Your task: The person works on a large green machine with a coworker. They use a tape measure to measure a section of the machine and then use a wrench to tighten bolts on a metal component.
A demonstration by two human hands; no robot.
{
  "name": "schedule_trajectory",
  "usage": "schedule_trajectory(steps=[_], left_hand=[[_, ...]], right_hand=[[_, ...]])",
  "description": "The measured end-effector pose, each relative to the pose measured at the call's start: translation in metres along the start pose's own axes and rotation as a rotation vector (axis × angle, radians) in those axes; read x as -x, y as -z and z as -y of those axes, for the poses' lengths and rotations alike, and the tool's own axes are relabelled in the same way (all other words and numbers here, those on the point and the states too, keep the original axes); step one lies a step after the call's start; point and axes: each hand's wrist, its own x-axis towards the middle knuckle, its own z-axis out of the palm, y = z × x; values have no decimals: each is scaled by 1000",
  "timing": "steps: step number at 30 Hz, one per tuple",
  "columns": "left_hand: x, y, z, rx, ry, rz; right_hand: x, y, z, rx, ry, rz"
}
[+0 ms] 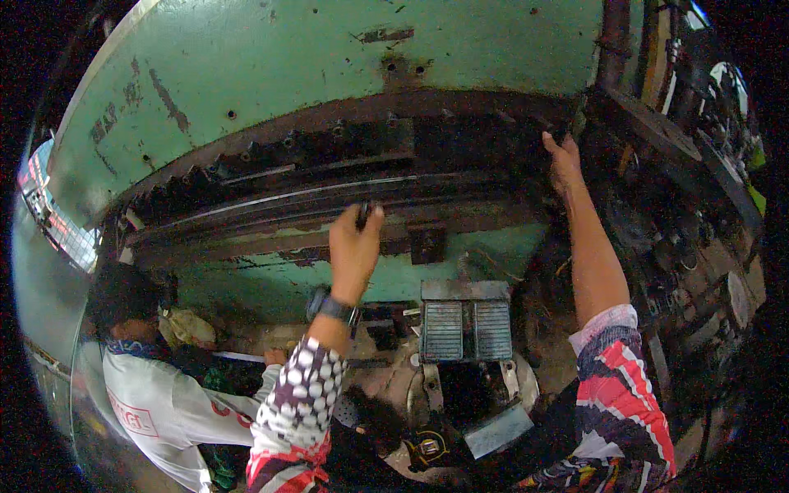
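Observation:
My left hand (353, 251), with a dark watch (335, 309) on its wrist, is raised in front of the long dark metal bed (279, 201) of a green machine. Its fingers are closed around a small dark object (363, 216) whose kind I cannot make out. My right arm reaches farther out, to the right end of the machine's dark upper clamping rail (485, 123). There my right hand (565, 164) has its fingers bent at a dark part; shadow hides what they grip. Several bolts and clamps line the rail under the green upper plate (312, 57).
A ribbed double foot pedal (466, 329) stands on the floor below the bed. Near it lie a flat metal plate (499, 431) and a yellow-and-black tape measure (429, 446). A co-worker in a white shirt (156, 394) crouches at left. Dark metal parts crowd the right.

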Motion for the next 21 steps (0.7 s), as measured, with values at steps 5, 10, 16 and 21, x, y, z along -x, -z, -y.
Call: schedule_trajectory(steps=[5, 10, 16, 21], left_hand=[[-69, -29, -15, -21, -20, -109], [-79, -48, -40, 29, -10, -69], [-83, -32, -9, -83, 52, -99], [-100, -21, 43, -241, -68, -168]], right_hand=[[6, -36, 42, 46, 26, -94], [-3, -38, 44, 134, 5, -136], [2, -78, 37, -97, -119, -279], [9, -102, 15, -2, -124, -161]])
